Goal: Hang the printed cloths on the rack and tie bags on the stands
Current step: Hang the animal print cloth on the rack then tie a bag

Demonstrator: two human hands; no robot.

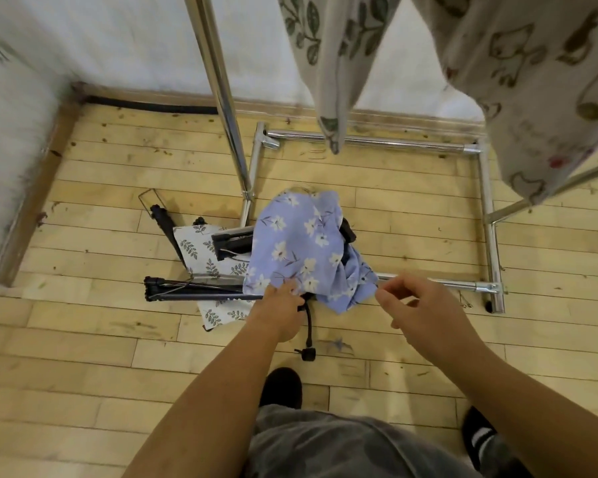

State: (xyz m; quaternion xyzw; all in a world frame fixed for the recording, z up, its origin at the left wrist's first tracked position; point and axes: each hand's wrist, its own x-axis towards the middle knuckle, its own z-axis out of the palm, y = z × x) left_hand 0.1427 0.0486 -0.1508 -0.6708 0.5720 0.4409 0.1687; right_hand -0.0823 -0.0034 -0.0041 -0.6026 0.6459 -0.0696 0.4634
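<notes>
A light blue cloth with white flowers (301,243) lies crumpled over black stands on the wooden floor, by the rack's base. My left hand (279,310) grips its near left edge. My right hand (418,305) pinches its near right corner with thumb and forefinger. Under it, to the left, lies a white cloth with a grey leaf print (201,251). Folded black stands (194,288) lie across that white cloth. Two printed cloths hang from the chrome rack (228,98): a leaf-print one (328,56) and a cream one with animal outlines (532,84).
The rack's chrome base bars (487,208) form a rectangle on the floor ahead and to the right. White walls and a wooden skirting (32,198) close the corner at left and behind. My dark slippers (282,388) stand near the bottom.
</notes>
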